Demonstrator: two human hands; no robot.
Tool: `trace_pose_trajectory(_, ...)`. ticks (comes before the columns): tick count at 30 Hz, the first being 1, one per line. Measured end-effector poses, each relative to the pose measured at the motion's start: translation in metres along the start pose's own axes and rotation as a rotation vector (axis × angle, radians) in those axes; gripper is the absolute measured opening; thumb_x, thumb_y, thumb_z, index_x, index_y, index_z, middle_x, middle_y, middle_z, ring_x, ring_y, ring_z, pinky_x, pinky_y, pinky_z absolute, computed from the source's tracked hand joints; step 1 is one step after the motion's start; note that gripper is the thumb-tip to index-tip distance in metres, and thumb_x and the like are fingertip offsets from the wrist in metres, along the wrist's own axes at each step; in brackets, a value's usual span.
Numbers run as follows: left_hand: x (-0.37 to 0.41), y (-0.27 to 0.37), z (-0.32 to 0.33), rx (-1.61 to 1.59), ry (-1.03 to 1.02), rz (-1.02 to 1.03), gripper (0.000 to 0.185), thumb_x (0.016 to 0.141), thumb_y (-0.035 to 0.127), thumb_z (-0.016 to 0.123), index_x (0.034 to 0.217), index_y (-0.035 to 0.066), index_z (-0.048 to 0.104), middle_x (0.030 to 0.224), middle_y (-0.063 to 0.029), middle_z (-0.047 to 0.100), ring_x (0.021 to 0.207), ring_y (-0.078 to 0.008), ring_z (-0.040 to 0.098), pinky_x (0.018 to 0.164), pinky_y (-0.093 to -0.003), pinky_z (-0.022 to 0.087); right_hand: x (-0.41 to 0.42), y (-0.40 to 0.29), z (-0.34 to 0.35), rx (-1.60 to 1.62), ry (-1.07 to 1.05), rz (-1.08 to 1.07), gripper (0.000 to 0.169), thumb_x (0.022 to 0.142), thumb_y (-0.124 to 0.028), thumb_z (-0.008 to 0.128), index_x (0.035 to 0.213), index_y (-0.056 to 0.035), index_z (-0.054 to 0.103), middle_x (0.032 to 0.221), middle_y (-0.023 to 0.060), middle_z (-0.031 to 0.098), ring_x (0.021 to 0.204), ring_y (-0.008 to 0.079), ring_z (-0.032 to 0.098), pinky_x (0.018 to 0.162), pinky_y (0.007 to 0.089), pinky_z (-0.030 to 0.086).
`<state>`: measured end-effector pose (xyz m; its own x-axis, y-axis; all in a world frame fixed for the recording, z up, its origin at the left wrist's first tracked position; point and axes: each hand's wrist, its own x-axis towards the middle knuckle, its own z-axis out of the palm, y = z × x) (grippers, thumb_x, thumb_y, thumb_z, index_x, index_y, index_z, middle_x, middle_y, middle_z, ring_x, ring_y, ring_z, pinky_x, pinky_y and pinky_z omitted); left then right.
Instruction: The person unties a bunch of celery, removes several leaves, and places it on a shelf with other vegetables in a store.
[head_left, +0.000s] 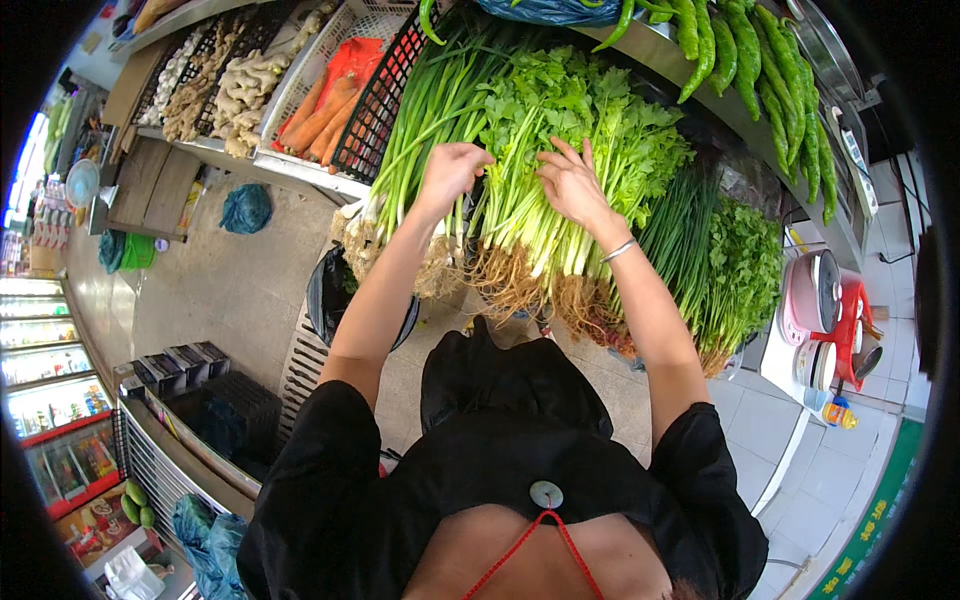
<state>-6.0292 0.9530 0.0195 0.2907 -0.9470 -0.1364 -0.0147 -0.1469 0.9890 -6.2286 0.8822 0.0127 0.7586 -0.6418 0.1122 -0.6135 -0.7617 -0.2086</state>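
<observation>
Leafy Chinese celery (525, 142) lies in a thick bunch before me, its pale stalks and brown roots pointing towards me. My left hand (452, 174) is over the gap between the celery and a bundle of green onions (420, 127). Its fingers are curled, with the fingertips at the celery's left edge; whether they pinch a stalk is hidden. Over the middle of the celery is my right hand (574, 184), fingers apart, touching or just above the leaves. A bangle circles that wrist. Garlic chives (679, 232) and coriander (742, 262) are to the right.
Carrots (322, 112) fill a basket at the upper left, beside ginger (244, 94). Green peppers (750, 67) hang over the raised metal shelf's edge. A black bag-lined bin (326, 296) stands below my left forearm. A pink cooker (814, 292) is at the right.
</observation>
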Motion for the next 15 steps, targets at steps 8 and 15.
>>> trace_pose_trajectory(8, 0.025, -0.030, 0.032, 0.746, -0.061, 0.076, 0.022, 0.070, 0.023, 0.071, 0.078, 0.003, 0.066, 0.069, -0.0083, 0.065, 0.061, -0.0202, 0.060, 0.063, -0.0344, 0.047, -0.010, 0.015, 0.000, 0.169, 0.094, -0.013, 0.018, 0.082, -0.014, 0.051, 0.092, -0.0111, 0.065, 0.118, 0.0050, 0.055, 0.126, 0.0244, 0.032, 0.109, 0.0487, 0.007)
trace_pose_trajectory(15, 0.031, -0.025, 0.013, -0.143, -0.232, -0.276, 0.014, 0.077, 0.008, 0.065, 0.084, -0.003, 0.059, 0.060, -0.0004, 0.051, 0.039, -0.0051, 0.037, 0.035, -0.0186, 0.023, -0.010, 0.018, 0.000, 0.249, 0.078, 0.045, 0.017, 0.084, -0.020, 0.053, 0.091, -0.0117, 0.066, 0.118, 0.0042, 0.055, 0.127, 0.0231, 0.032, 0.109, 0.0448, 0.007)
